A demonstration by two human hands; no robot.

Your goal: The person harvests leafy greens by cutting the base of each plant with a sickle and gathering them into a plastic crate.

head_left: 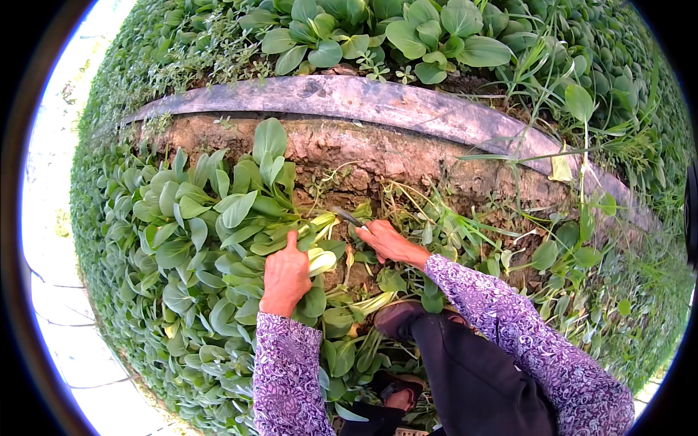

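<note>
My left hand [286, 276] is closed on a leafy green, apparently bok choy [320, 261], whose pale stalk base sticks out to the right of it. The index finger stretches forward over the leaves; the other fingers are mostly hidden. In my right hand [391, 242] is a small knife [345, 215], its dark blade pointing left toward the pale stems of another bok choy [321, 221]. The handle is covered by the fingers. Whether the blade touches those stems I cannot tell.
Dense bok choy [174, 247] fills the left side. Beyond the bare soil, a long grey strip [349, 98] curves across, with more greens [443, 36] behind. Loose leaves and cut stalks [374, 301] lie by my shoe [396, 320]. Grass and weeds [465, 232] grow at right.
</note>
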